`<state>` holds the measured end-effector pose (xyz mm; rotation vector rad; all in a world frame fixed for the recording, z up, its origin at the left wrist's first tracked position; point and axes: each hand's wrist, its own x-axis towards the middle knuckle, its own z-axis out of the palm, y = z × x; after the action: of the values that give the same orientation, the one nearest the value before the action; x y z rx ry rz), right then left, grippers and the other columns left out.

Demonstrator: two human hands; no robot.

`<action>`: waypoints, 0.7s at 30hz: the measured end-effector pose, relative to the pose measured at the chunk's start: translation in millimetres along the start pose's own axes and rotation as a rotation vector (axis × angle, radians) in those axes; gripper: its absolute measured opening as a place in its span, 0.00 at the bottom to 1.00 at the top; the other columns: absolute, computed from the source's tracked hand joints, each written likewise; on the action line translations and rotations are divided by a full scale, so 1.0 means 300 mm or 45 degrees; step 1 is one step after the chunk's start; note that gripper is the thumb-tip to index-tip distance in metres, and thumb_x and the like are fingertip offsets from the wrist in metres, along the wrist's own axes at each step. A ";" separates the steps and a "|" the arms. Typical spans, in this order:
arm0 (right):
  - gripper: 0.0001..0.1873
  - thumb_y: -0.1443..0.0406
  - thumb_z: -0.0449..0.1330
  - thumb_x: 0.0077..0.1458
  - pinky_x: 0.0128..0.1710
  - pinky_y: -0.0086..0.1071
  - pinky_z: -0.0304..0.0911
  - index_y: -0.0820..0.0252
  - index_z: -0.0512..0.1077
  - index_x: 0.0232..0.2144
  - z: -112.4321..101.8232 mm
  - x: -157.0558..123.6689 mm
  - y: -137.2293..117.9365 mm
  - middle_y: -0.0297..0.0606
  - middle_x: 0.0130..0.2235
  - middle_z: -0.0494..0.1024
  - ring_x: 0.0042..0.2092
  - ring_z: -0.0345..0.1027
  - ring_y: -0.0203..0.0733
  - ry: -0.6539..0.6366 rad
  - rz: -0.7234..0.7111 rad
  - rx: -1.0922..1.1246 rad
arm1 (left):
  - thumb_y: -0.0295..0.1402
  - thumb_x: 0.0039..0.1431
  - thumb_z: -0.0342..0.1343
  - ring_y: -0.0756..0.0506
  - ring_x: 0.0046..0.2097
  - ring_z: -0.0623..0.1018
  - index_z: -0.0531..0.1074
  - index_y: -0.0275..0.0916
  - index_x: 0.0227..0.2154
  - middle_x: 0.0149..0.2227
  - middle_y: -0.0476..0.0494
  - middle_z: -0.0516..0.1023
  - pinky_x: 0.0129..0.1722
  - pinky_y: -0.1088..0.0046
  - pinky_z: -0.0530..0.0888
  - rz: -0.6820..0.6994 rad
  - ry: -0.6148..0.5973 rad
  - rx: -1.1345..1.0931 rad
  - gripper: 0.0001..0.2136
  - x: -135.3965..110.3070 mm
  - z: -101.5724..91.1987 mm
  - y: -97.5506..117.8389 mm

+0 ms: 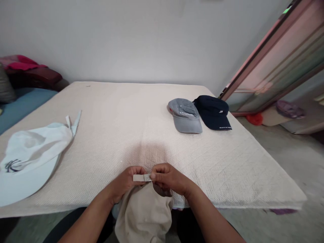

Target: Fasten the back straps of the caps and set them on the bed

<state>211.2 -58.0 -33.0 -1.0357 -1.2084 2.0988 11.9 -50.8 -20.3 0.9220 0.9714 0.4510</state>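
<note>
A beige cap (144, 216) hangs at the front edge of the table, its back opening turned upward. My left hand (126, 182) is closed on the left side of the cap's back strap (138, 178). Pinched on the strap's other side is my right hand (168, 177), thumb on top near the pale fastening. The strap lies across the gap between both hands. Part of the cap is cut off by the bottom of the view, and the left fingertips are partly hidden behind the strap.
At the left lies a white cap (32, 152) with a dark emblem and loose strap ends. A grey cap (185, 114) and a navy cap (213, 111) sit side by side at the right on the cream-covered table (113, 114). A wall stands behind; a glass-panelled frame is right.
</note>
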 end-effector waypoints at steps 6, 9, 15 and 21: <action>0.20 0.53 0.62 0.50 0.15 0.22 0.45 0.62 0.64 0.21 0.004 0.006 0.004 0.25 0.15 0.60 0.16 0.50 0.26 -0.069 0.049 -0.110 | 0.31 0.42 0.65 0.51 0.25 0.65 0.70 0.35 0.24 0.23 0.51 0.69 0.27 0.75 0.60 -0.055 0.012 0.032 0.09 -0.002 0.015 0.007; 0.20 0.54 0.62 0.50 0.14 0.22 0.43 0.62 0.64 0.19 0.003 0.009 0.005 0.25 0.14 0.60 0.16 0.50 0.25 -0.052 0.067 -0.124 | 0.32 0.44 0.64 0.51 0.25 0.66 0.71 0.35 0.25 0.24 0.49 0.71 0.27 0.75 0.61 -0.114 0.019 -0.034 0.08 -0.004 0.012 -0.002; 0.20 0.54 0.62 0.50 0.14 0.23 0.43 0.61 0.62 0.19 -0.002 0.011 0.002 0.24 0.14 0.58 0.16 0.49 0.26 -0.047 0.094 -0.113 | 0.39 0.55 0.54 0.48 0.30 0.70 0.73 0.33 0.26 0.26 0.45 0.73 0.32 0.72 0.65 -0.073 0.015 -0.263 0.12 -0.013 -0.007 -0.013; 0.20 0.54 0.62 0.50 0.16 0.23 0.43 0.61 0.62 0.20 0.007 0.017 -0.008 0.25 0.15 0.60 0.17 0.50 0.26 -0.078 0.110 -0.141 | 0.43 0.51 0.59 0.51 0.25 0.67 0.71 0.34 0.25 0.23 0.49 0.70 0.28 0.74 0.63 -0.069 -0.019 -0.156 0.14 -0.009 -0.008 -0.015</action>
<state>206.5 -54.1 -32.1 -1.0973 -1.3451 2.1643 8.2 -54.2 -23.1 0.7861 0.9428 0.4520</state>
